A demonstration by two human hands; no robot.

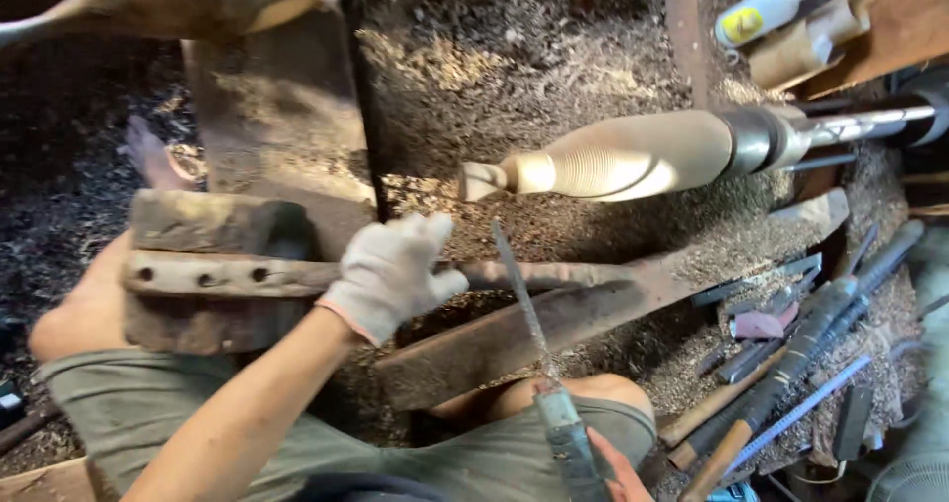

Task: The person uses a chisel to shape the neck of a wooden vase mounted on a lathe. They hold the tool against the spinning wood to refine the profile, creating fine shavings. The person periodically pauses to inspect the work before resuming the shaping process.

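The left hand [390, 273], in a pale work glove, rests on a long rusty metal bar [326, 277] that runs left to right across the middle of the scene, its fingers curled loosely over the bar's upper edge. The right hand [613, 472] shows only partly at the near edge; its fingers are clenched around the grey handle of a slim pointed chisel [524, 304], whose blade slants up and to the left, the tip ending just right of the gloved hand and above the bar. Farther off, right of centre, a pale turned wooden piece [613, 158] lies horizontally, ribbed along its middle and tapering to a small knob at its left end; its right end sits in a metal chuck [756, 138] on a shaft. The chisel tip is well apart from the wood. A wide wooden plank [554, 329] slants beneath the bar. Sawdust [514, 57] covers the ground all around. At the near right lie several long-handled tools [791, 364], and at the far right a white squeeze bottle [766, 10] with a yellow label.
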